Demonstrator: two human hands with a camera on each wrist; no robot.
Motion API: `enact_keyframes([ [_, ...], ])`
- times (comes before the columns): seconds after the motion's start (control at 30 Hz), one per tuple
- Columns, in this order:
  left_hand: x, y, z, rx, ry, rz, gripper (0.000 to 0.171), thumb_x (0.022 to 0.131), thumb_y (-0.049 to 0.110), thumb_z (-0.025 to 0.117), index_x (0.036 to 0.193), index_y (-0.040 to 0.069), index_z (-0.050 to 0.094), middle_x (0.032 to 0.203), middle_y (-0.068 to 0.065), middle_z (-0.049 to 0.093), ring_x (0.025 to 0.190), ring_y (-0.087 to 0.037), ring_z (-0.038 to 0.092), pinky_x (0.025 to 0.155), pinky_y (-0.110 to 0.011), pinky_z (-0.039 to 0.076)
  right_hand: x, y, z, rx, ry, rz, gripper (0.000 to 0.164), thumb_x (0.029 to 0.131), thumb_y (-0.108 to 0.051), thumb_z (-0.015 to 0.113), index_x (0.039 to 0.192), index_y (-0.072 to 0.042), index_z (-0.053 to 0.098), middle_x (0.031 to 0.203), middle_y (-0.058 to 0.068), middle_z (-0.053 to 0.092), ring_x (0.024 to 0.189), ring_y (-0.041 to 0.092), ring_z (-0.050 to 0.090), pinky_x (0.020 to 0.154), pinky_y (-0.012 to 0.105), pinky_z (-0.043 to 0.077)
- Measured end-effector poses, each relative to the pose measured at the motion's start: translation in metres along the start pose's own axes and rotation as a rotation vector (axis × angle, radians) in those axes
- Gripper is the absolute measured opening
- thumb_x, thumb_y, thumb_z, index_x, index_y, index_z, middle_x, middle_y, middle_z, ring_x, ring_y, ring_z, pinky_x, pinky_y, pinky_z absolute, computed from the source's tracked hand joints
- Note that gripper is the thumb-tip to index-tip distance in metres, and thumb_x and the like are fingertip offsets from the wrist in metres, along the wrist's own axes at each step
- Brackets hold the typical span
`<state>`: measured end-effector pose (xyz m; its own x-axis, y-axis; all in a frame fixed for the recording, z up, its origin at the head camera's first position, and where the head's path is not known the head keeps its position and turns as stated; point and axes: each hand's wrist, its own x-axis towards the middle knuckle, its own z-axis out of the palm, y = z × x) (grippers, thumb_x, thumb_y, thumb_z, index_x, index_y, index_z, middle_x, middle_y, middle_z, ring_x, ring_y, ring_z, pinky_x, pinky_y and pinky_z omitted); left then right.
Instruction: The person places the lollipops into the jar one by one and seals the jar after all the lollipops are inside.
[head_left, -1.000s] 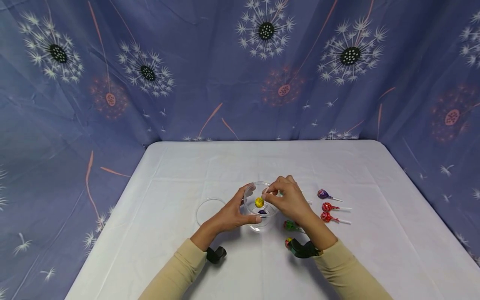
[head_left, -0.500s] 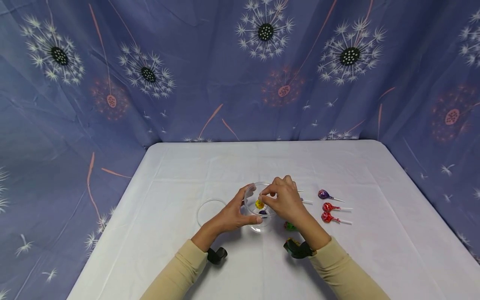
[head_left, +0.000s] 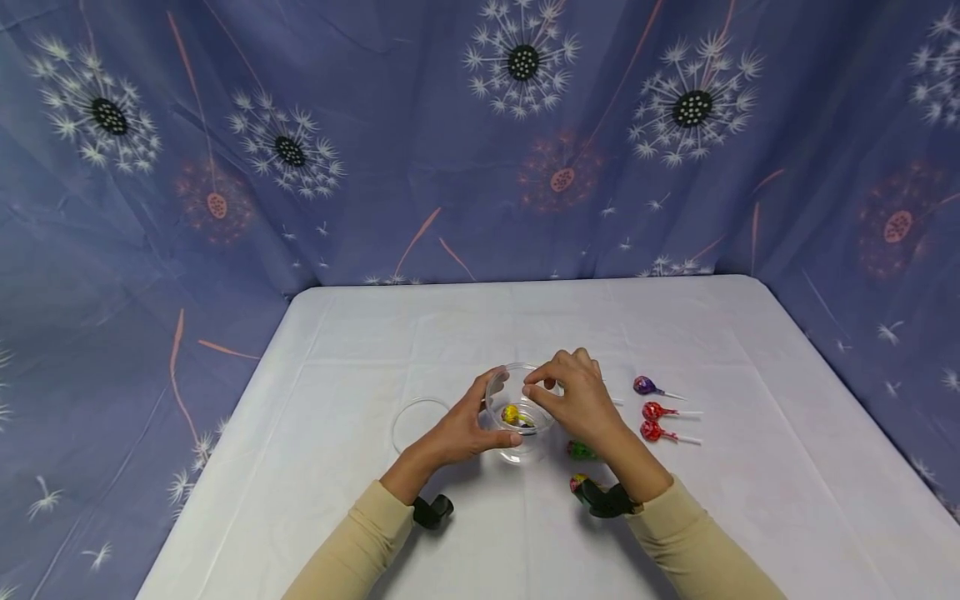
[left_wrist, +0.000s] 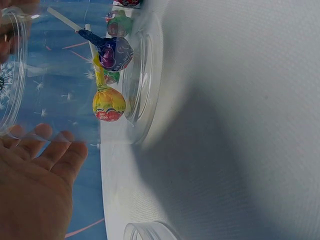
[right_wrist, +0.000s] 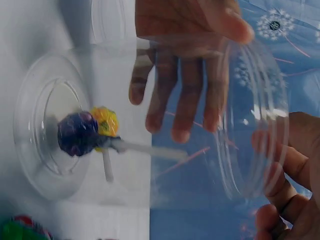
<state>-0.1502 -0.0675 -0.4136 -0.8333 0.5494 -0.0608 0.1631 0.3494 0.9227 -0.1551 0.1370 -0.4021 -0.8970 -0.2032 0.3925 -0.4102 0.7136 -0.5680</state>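
Observation:
My left hand (head_left: 468,425) grips a clear plastic jar (head_left: 523,455), thumb on the near side and fingers round the far side. A yellow lollipop (left_wrist: 109,104) and a purple lollipop (left_wrist: 116,54) lean inside at the bottom, sticks toward the mouth. Over the jar's rim is my right hand (head_left: 576,398), fingers loosely bent, with no lollipop between them. In the right wrist view its fingers (right_wrist: 287,192) show right at the rim. The jar stands upright close over the white cloth.
A clear round lid (head_left: 420,427) lies left of the jar. Two red lollipops (head_left: 654,412) and a purple lollipop (head_left: 645,385) lie to the right. A green lollipop (head_left: 581,450) and a yellow-red lollipop (head_left: 577,483) are partly hidden by my right wrist.
The right hand lowered the yellow lollipop into the jar and let go of it; it now lies at the bottom. The hand has risen slightly rightward. The left hand keeps its grip.

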Motion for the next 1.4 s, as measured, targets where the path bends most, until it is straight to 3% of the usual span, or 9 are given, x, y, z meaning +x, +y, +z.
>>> enact_keyframes([
  [0.27,0.0,0.0,0.0,-0.004,0.01,-0.006,0.094,0.08,0.025,0.076,0.151,0.019,0.015,0.153,-0.015,0.027,0.139,-0.041,0.031,0.113,-0.051,0.03,-0.013,0.013,-0.027,0.065,0.043,0.084,0.012,0.081,-0.02,0.075,0.093,-0.019,0.073,0.083,-0.008,0.06,0.085,0.011,0.044,0.073,0.03,0.038],
  [0.63,0.0,-0.001,0.001,0.014,0.018,-0.012,0.095,0.079,0.025,0.077,0.151,0.019,0.015,0.153,-0.013,0.028,0.139,-0.039,0.03,0.115,-0.051,0.027,-0.038,0.056,-0.055,-0.004,0.12,0.138,0.016,0.083,-0.015,0.072,0.099,-0.015,0.07,0.084,-0.003,0.061,0.081,0.011,0.05,0.071,0.02,0.041],
  [0.97,0.0,-0.001,0.001,0.01,0.015,0.0,0.094,0.079,0.023,0.076,0.151,0.018,0.015,0.153,-0.014,0.028,0.14,-0.04,0.03,0.115,-0.051,0.027,-0.06,0.092,-0.068,-0.053,0.085,0.251,0.021,0.085,-0.02,0.071,0.104,-0.012,0.068,0.091,0.003,0.067,0.076,-0.008,0.047,0.067,0.011,0.041],
  [1.2,0.001,-0.001,0.001,0.002,0.018,0.0,0.094,0.079,0.021,0.077,0.151,0.016,0.016,0.153,-0.014,0.028,0.139,-0.04,0.031,0.114,-0.051,0.027,-0.075,0.115,-0.078,-0.11,0.064,0.295,0.02,0.084,-0.023,0.071,0.101,-0.012,0.07,0.084,0.001,0.066,0.075,-0.005,0.045,0.064,0.017,0.041],
  [1.4,0.001,0.0,0.001,0.005,0.016,-0.003,0.095,0.079,0.022,0.077,0.151,0.016,0.016,0.153,-0.014,0.028,0.139,-0.04,0.031,0.114,-0.051,0.027,-0.086,0.133,-0.082,-0.155,0.012,0.352,0.018,0.085,-0.021,0.069,0.099,-0.011,0.07,0.09,0.007,0.069,0.079,0.013,0.052,0.062,0.024,0.041],
])
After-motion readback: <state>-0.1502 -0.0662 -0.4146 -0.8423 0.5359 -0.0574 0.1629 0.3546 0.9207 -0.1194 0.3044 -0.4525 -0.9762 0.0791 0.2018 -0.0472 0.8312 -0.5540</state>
